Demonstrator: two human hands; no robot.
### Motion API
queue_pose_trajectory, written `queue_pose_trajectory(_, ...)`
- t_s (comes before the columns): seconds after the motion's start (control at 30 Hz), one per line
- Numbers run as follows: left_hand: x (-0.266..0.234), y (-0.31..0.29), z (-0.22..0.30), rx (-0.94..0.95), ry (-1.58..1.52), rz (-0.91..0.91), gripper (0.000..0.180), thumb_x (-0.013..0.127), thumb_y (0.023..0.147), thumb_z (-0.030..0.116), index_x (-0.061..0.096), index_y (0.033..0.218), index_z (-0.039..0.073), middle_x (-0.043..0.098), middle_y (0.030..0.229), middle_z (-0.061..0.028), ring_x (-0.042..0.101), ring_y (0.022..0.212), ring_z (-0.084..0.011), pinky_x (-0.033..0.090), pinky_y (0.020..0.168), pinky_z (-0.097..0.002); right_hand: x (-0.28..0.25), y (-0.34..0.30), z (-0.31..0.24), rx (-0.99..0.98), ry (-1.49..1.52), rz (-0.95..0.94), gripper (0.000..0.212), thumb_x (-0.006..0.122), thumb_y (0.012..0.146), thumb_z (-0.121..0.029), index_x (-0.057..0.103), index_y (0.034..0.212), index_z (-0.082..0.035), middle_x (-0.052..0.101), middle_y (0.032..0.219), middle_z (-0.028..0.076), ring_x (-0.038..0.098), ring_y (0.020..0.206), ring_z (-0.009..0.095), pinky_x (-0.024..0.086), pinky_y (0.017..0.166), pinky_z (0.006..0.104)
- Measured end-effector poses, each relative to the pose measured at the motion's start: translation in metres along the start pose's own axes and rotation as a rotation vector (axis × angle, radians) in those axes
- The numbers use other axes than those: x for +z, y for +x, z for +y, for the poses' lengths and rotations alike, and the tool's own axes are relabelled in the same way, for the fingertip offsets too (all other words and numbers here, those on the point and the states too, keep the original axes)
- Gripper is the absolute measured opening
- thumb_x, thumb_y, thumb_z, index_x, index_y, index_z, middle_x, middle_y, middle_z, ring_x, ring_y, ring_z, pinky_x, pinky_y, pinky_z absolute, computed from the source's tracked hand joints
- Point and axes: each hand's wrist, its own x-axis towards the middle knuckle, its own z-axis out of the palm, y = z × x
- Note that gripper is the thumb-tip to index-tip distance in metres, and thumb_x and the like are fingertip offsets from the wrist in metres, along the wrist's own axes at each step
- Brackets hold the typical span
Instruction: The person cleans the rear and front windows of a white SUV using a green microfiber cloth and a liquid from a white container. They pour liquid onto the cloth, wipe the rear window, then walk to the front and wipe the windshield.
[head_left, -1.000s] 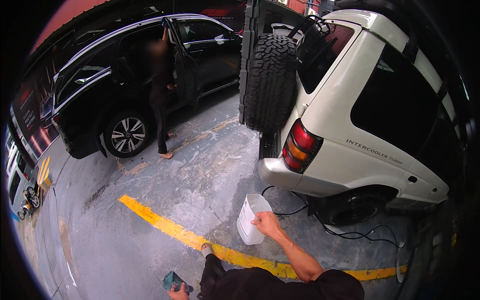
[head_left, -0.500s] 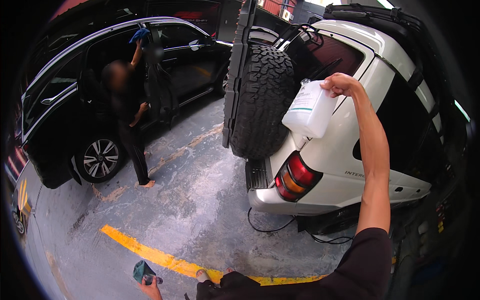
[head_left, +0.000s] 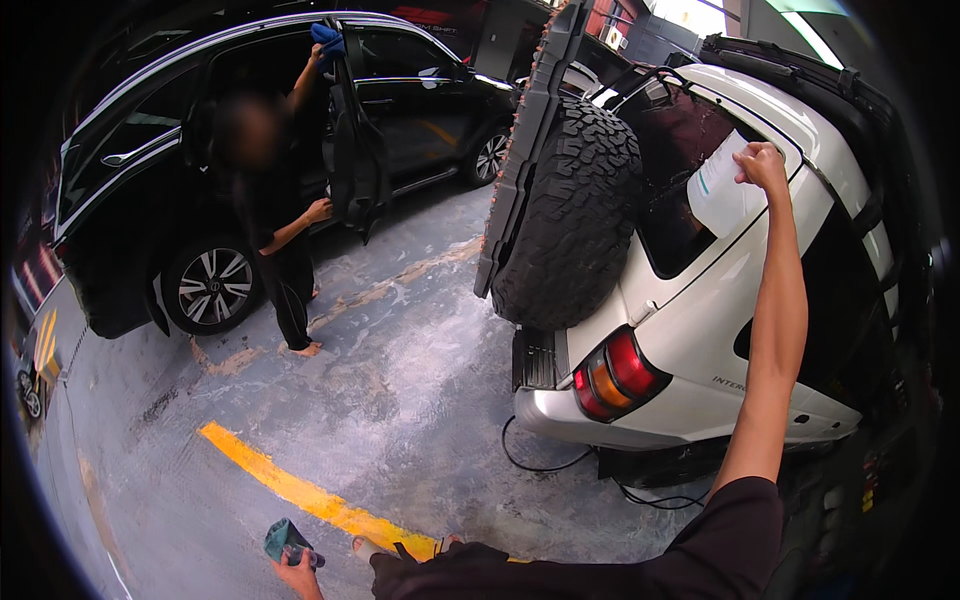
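Observation:
Up at the rear of the white off-road vehicle (head_left: 690, 390), my right hand (head_left: 762, 166) is closed on a white plastic jug (head_left: 718, 192), my arm stretched far out. The jug tilts in front of the dark rear window (head_left: 662, 232), where wet streaks show on the glass. Whether the jug touches the window I cannot tell. Low at the bottom edge, my left hand (head_left: 298, 577) is closed round a teal cloth (head_left: 285, 540) and a small dark-capped clear bottle (head_left: 306, 556).
A big spare tyre (head_left: 575, 225) on a swung-out carrier stands left of the rear window. Another person (head_left: 265, 190) wipes the open door of a black car (head_left: 400, 110) with a blue cloth (head_left: 328, 40). A black hose (head_left: 540, 467) lies by the bumper.
My right hand has carried the jug up and to the right, from beside the spare tyre to the rear window. The view has shifted somewhat. My left hand keeps its hold.

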Motion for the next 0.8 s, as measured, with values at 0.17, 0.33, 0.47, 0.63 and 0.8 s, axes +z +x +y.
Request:
queue_pose_trajectory(0.17,-0.035,0.047,-0.034,-0.095,0.202,-0.097,0.091,0.097,0.059,0.009,0.049,0.135,-0.011,0.065,0.124,-0.0247,0.064,0.113,-0.0386,0.048,0.103,-0.0442,-0.018,-0.127,-0.022,0.046,0.171,-0.058,0.025,0.074,0.090,-0.015,0.067,0.079,0.007,0.065,0.063,0.009,0.065,0.049,0.014,0.052,0.053,0.0294)
queue_pose_trajectory(0.33,-0.051,0.108,-0.043,0.026,0.371,-0.140,0.098,0.100,0.053,0.016,0.049,0.129,-0.019,0.070,0.110,-0.0229,0.064,0.110,-0.0384,0.043,0.106,-0.0441,-0.025,-0.268,-0.059,0.195,0.318,-0.272,0.019,0.073,0.090,-0.009,0.067,0.084,0.008,0.065,0.067,0.007,0.063,0.051,0.011,0.048,0.052,0.0273)
queue_pose_trajectory(0.47,-0.041,0.143,-0.039,0.021,0.250,-0.224,0.096,0.099,0.053,0.015,0.050,0.128,-0.020,0.071,0.107,-0.0222,0.064,0.104,-0.0384,0.043,0.108,-0.0441,-0.016,-0.368,-0.091,0.361,0.482,-0.530,0.016,0.076,0.089,-0.005,0.069,0.090,0.010,0.068,0.072,0.010,0.067,0.054,0.015,0.050,0.053,0.0288)
queue_pose_trajectory(0.63,-0.007,0.175,-0.016,0.175,0.399,-0.360,0.076,0.098,0.053,0.013,0.062,0.114,-0.014,0.065,0.119,-0.0268,0.063,0.108,-0.0398,0.041,0.110,-0.0469,0.024,-0.431,-0.097,0.536,0.519,-0.978,0.018,0.078,0.089,-0.010,0.071,0.087,0.006,0.070,0.072,0.010,0.068,0.055,0.017,0.051,0.054,0.0298)
queue_pose_trajectory(0.8,0.042,0.174,0.012,0.106,0.162,-0.422,0.065,0.096,0.055,0.012,0.067,0.109,-0.012,0.061,0.123,-0.0282,0.061,0.111,-0.0404,0.043,0.107,-0.0456,0.111,-0.370,-0.066,0.476,0.473,-1.350,0.029,0.080,0.089,-0.018,0.066,0.071,-0.001,0.061,0.063,0.002,0.057,0.050,0.010,0.057,0.062,0.0289)
